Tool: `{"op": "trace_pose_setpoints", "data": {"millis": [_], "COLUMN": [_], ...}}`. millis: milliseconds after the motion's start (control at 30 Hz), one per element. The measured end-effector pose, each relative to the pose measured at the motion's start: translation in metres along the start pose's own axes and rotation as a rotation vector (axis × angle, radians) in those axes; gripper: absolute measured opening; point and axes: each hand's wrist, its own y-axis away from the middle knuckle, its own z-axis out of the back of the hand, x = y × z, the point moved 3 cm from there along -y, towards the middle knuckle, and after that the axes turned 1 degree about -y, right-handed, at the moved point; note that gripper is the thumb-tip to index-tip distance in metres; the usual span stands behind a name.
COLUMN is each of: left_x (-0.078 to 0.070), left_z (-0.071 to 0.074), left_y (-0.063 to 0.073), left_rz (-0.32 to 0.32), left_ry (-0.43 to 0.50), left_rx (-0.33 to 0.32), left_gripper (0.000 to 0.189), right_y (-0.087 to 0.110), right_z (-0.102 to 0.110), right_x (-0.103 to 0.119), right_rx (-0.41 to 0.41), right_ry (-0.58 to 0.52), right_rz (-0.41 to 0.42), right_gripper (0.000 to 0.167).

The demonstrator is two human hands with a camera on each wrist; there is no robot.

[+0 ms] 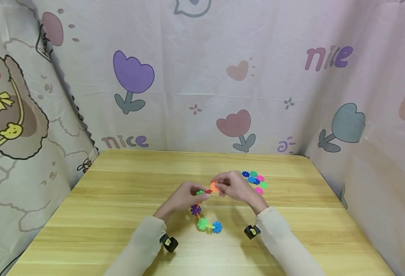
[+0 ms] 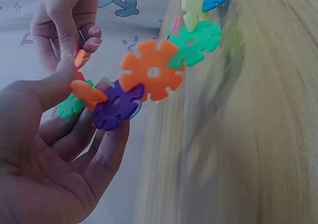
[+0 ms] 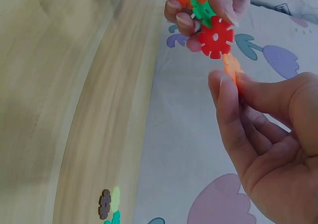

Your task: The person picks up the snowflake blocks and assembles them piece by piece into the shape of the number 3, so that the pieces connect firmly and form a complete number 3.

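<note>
My left hand [image 1: 183,196] holds a chain of notched plastic discs linked slot to slot. Thumb and fingers pinch it near the red disc [image 3: 216,44] and a green disc [image 3: 202,10]. From there the chain hangs through a purple disc [image 2: 112,113], an orange disc [image 2: 141,75], a green disc [image 2: 203,37] and a yellow disc [image 2: 191,8] to a blue disc [image 1: 217,227] at its end. My right hand [image 1: 236,186] pinches a light orange disc [image 3: 230,65] between thumb and forefinger, its edge meeting the red disc's rim. Whether their slots interlock, I cannot tell.
Several loose discs, among them a pink disc [image 1: 259,190] and a dark blue disc [image 1: 245,174], lie on the wooden table [image 1: 119,214] beyond my right hand. A patterned curtain [image 1: 188,76] stands behind the table and at both sides.
</note>
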Motion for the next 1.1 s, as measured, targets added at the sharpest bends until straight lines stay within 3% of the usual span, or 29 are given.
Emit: {"op": "trace_pose_setpoints", "data": {"millis": [300,833,1100], "left_x": [0.0009,-0.0033,-0.0072], "left_z": [0.0035,0.0001,-0.0017], "left_y": [-0.0003,0.0007,0.0005], "left_rz": [0.019,-0.060,-0.059], "left_ry": [-0.001,-0.016,-0.034], "left_rx": [-0.039,0.017,0.003], "left_gripper": [0.035,0.031,0.029], "right_y": [0.0005,0.0018,0.0021], "right_z": [0.0009,0.0049,0.0013], "right_x": [-0.0006,0.0046,0.0060], "right_rx": [-0.011,0.078,0.070], "right_ry": [0.014,0.063,0.056], "right_rz": [-0.006,0.115,0.044], "right_gripper": [0.020,0.020,0.020]}}
